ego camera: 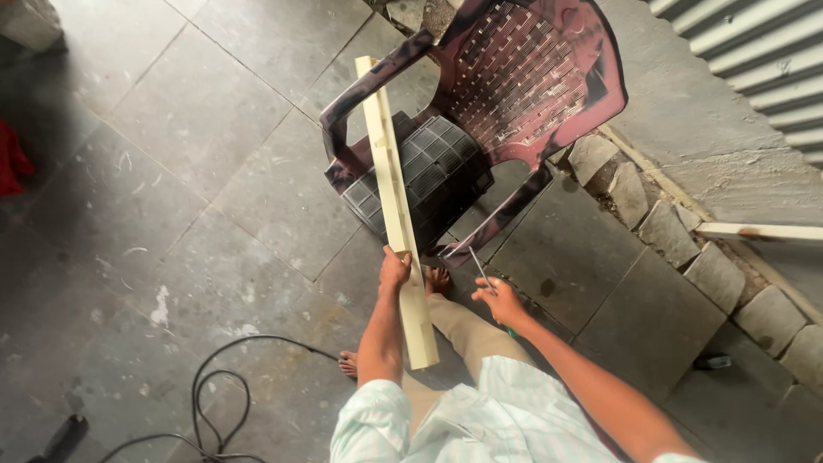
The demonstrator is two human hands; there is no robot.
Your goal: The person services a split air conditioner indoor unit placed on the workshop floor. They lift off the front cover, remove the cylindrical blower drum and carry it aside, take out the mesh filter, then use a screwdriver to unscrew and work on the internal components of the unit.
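Wooden plank (396, 206) (left-held), over plastic chair (480, 120)

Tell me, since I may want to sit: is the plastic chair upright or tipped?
Upright. The chair stands on the stone floor, seat facing up, with a wooden plank lying across its armrest and seat.

Pale striped shirt with short sleeves, khaki trousers, bare feet, bare forearms
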